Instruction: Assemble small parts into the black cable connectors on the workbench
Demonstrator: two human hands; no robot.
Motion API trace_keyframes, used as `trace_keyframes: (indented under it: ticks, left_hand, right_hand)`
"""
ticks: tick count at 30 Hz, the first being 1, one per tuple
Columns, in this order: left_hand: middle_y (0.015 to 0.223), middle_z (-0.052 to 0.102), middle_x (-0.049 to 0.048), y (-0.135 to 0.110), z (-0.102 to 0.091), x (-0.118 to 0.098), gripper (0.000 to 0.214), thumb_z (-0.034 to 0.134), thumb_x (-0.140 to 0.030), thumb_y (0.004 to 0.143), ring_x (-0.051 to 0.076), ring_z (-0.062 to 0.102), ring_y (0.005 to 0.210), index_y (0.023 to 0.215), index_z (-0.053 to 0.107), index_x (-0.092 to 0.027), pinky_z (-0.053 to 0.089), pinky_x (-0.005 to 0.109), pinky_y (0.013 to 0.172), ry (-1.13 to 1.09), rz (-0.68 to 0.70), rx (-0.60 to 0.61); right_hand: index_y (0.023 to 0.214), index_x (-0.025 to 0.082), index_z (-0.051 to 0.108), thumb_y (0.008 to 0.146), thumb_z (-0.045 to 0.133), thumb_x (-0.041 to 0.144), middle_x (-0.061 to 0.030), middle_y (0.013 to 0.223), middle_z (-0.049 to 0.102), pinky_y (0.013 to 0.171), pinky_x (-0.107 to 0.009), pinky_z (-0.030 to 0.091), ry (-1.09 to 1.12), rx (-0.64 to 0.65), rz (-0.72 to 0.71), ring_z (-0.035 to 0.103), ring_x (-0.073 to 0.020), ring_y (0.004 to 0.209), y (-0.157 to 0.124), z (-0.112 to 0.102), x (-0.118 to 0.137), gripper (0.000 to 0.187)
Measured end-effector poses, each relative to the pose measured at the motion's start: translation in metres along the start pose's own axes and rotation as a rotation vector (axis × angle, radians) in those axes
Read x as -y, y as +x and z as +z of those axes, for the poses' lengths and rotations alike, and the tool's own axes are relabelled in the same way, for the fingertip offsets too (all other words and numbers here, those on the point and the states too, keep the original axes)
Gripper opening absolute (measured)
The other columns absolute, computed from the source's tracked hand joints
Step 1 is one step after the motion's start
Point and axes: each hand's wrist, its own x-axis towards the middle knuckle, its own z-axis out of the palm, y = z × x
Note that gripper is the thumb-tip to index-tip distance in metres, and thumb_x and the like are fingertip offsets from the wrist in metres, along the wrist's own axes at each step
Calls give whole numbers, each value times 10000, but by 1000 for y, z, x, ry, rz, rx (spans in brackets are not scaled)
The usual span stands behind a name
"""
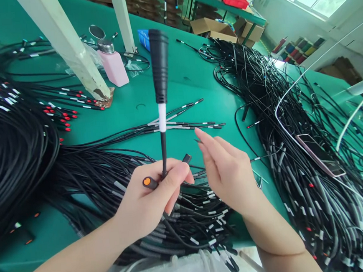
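Observation:
My left hand (145, 201) is closed around a black cable (164, 152), whose thick ribbed connector (160, 66) stands upright above the fist. A white sleeve (162, 117) sits just below that connector. From the same grip a black plug with an orange end (149, 182) sticks out to the left, and another black cable end (187, 158) to the right. My right hand (230, 170) is held beside it, thumb and fingers pinched together. A small dark pointed tip (197, 141) shows at those fingers; its kind is unclear.
Bundled black cables (99, 167) cover the left and middle of the green table (183, 81). Another large heap (259, 88) lies right, with a phone (320, 154) on it. A pink bottle (113, 66) stands by a white post (67, 44). Cardboard boxes (212, 28) are behind.

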Motion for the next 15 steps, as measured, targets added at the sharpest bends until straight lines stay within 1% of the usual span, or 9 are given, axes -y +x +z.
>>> trace_keyframes:
  ticks: [2,4,6,8,10,13,15]
  left_hand:
    - [365,473,-53,0,0,1,326,591,-338,954,156,429,421,669,718,-244,388,297,511,-24,10,19]
    - [364,479,-57,1,-1,3,316,598,-330,957,157,439,424,679,723,-247,386,296,511,-47,15,49]
    - [368,488,-56,2,-1,4,310,601,-322,958,159,446,421,685,729,-248,380,299,503,-59,15,71]
    - [383,506,-48,2,-1,5,315,598,-315,960,156,446,419,684,733,-243,372,301,498,-64,16,53]
    - [388,514,-46,3,-1,4,324,600,-305,960,146,438,417,672,730,-236,380,297,513,-68,15,37]
    - [373,509,-62,4,-2,3,306,604,-296,963,129,417,404,699,743,-225,401,288,544,-81,13,60]
    - [368,514,-67,5,-3,4,287,611,-298,960,128,419,402,718,747,-224,403,287,545,-94,17,88]
  right_hand:
    - [1352,123,705,1089,466,138,-18,725,646,556,-276,470,53,-12,16,549,-154,615,0,-1,0,356]
    - [1379,91,682,1091,464,134,-13,728,636,541,-272,457,142,27,-23,539,-149,611,0,-3,1,364]
    - [1364,34,681,1090,458,128,-11,700,615,517,-280,436,146,65,-80,520,-148,585,0,-4,2,366]
    - [1343,17,691,1087,454,121,-28,709,639,522,-291,446,79,66,-69,535,-155,586,1,-3,1,364]
    - [1333,47,703,1091,457,130,-38,731,663,548,-293,478,37,27,-9,564,-161,607,2,-2,-1,355]
    - [1371,110,685,1100,462,143,-18,740,643,582,-282,515,171,3,36,580,-158,636,2,-5,0,353]
    - [1398,107,662,1104,459,144,-19,753,643,584,-287,521,249,18,8,582,-160,650,1,-8,3,360]
